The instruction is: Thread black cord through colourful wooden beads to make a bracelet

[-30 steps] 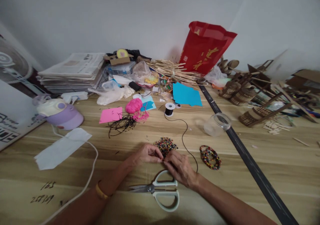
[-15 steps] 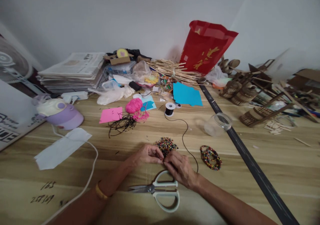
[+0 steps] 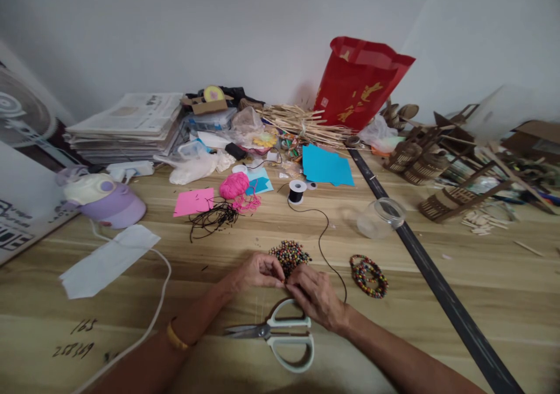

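My left hand point(image 3: 261, 270) is closed in a pinch on a tiny reddish bead at its fingertips. Almost touching it, my right hand point(image 3: 318, 298) pinches the black cord point(image 3: 326, 239), whose end is hidden by the fingers. That cord runs from a spool point(image 3: 296, 192) and passes under my right wrist. Just beyond my fingertips lies a pile of multicoloured beads point(image 3: 289, 256). White-handled scissors point(image 3: 291, 338) lie partly open below my hands, blades pointing left. Strung bead bracelets point(image 3: 368, 276) rest to the right of my right hand.
A clear jar point(image 3: 380, 218) lies on its side across a dark strip. Behind are black cord scraps point(image 3: 214, 218), pink yarn point(image 3: 234, 185), blue paper point(image 3: 328, 165) and a red bag point(image 3: 361, 82). At left, a white cable point(image 3: 164, 289) crosses the table; bamboo pieces point(image 3: 455, 199) stand right.
Both hands keep nearly the same place and pinch; only the fingertips have shifted slightly. The beads, scissors and spool have not moved.
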{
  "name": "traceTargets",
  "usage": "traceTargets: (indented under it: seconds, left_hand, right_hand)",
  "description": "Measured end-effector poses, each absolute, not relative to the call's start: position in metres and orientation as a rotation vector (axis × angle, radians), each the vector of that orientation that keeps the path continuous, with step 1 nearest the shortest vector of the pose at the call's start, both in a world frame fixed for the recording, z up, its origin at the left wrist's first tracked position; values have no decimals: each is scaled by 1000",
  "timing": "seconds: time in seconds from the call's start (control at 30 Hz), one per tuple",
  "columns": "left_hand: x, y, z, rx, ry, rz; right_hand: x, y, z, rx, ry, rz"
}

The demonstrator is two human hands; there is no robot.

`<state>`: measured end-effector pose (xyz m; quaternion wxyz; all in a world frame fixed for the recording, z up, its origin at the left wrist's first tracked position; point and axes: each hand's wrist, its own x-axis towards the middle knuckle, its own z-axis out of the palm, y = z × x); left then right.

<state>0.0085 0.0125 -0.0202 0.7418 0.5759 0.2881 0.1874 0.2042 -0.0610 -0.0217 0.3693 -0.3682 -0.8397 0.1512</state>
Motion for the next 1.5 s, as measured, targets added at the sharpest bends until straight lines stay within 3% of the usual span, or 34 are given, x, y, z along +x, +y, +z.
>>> traceTargets:
  seconds: [1.5]
  left_hand:
    - [11, 10, -15, 1242, 638, 416]
  right_hand:
    - [203, -60, -21, -860, -2092, 454]
